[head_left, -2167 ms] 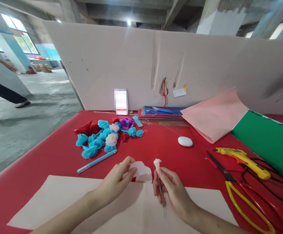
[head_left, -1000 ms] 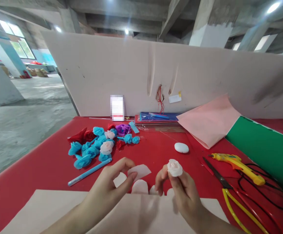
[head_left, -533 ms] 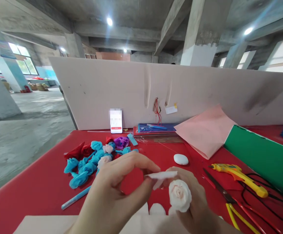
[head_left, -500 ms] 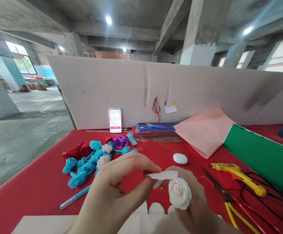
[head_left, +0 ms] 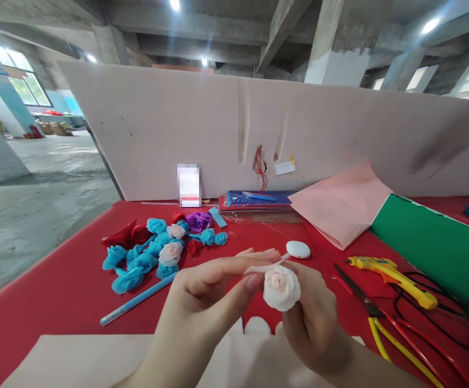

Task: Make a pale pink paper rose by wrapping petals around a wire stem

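Observation:
A pale pink paper rose [head_left: 281, 287] faces me in front of my right hand [head_left: 313, 312], whose fingers are closed around its base. From the rose a thin strip of the same pale paper [head_left: 260, 268] runs leftward. My left hand [head_left: 214, 296] pinches that strip between thumb and forefinger, its other fingers stretched out behind. The rose's underside is hidden by my right hand. Below both hands lies pale paper [head_left: 97, 355] with scalloped cut edges [head_left: 257, 326].
Several blue paper flowers [head_left: 141, 262], with red, purple and pink ones, lie left. A blue pen [head_left: 137, 299] rests near them. Scissors [head_left: 373, 310] and a yellow glue gun [head_left: 393, 277] lie right. Behind are a white oval case [head_left: 298, 249], pink paper [head_left: 339, 207] and a phone [head_left: 189, 186].
The rose has shifted left and up, closer to my left fingers. The paper strip now lies nearer the rose, and my left fingers have straightened. The view has tilted slightly downward.

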The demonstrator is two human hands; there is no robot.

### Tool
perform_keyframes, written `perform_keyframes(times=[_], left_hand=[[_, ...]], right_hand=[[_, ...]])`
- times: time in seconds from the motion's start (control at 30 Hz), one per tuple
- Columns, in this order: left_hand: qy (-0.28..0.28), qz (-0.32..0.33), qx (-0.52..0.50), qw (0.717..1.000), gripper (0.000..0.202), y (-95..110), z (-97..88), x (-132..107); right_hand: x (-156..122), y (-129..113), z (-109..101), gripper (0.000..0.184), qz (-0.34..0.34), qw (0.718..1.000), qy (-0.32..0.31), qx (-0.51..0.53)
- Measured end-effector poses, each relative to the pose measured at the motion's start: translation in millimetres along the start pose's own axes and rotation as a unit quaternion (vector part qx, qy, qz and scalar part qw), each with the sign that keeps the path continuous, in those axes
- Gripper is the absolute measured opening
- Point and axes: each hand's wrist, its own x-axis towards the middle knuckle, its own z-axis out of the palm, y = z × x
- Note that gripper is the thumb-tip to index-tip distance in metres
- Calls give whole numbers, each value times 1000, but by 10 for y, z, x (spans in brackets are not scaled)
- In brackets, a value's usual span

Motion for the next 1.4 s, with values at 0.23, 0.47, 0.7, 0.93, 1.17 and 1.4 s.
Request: perform_keyframes(times=[0.23, 0.47, 0.7, 0.93, 1.17, 1.4], left_hand=[[14, 41, 93, 995, 37, 62, 34, -28], [21, 82, 127, 988, 49, 136, 64, -75], [41, 54, 151, 986, 33, 118, 16, -83], [6, -23, 19, 1000, 40, 106, 8, -40], [1, -47, -1, 999, 40, 77, -36, -38], [48, -50, 10, 998, 33, 1, -79, -54]], right_hand=[[-26, 28, 0, 21, -1, 999, 8, -37], [-19, 25, -32, 21, 23, 1000, -8, 2], [-49, 39, -12, 15, 137, 985, -39, 98], [-52, -10, 18, 13, 188, 969, -27, 157], [-103, -13, 77, 13, 239, 929, -33, 282], [-75, -57, 126, 22, 315, 871, -48, 373]])
